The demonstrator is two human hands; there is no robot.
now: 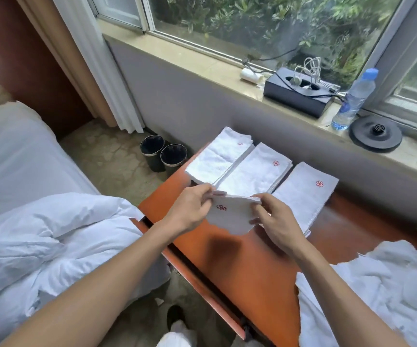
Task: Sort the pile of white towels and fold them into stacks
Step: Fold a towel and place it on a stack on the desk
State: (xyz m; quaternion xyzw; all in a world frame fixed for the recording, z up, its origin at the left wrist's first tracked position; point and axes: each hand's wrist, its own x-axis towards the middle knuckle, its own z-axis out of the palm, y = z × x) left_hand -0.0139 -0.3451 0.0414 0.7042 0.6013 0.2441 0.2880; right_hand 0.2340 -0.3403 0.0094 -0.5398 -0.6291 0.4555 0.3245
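Both hands [192,209] [273,219] pinch a small towel [230,216] (held above desk [240,271])

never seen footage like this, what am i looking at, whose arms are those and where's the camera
There is no machine here. This is one picture from a wide-angle camera worn on a person's head, looking forward and down, so the two bare arms coming in from the bottom are the wearer's own. The left hand and right hand pinch the top edge of a small white towel with a red flower mark, held above an orange table. Behind it on the table lie folded towels side by side: a left stack, a middle stack and a right stack. A loose pile of unfolded towels sits at the near right. A bed is on the left, and a water bottle stands on the window sill.
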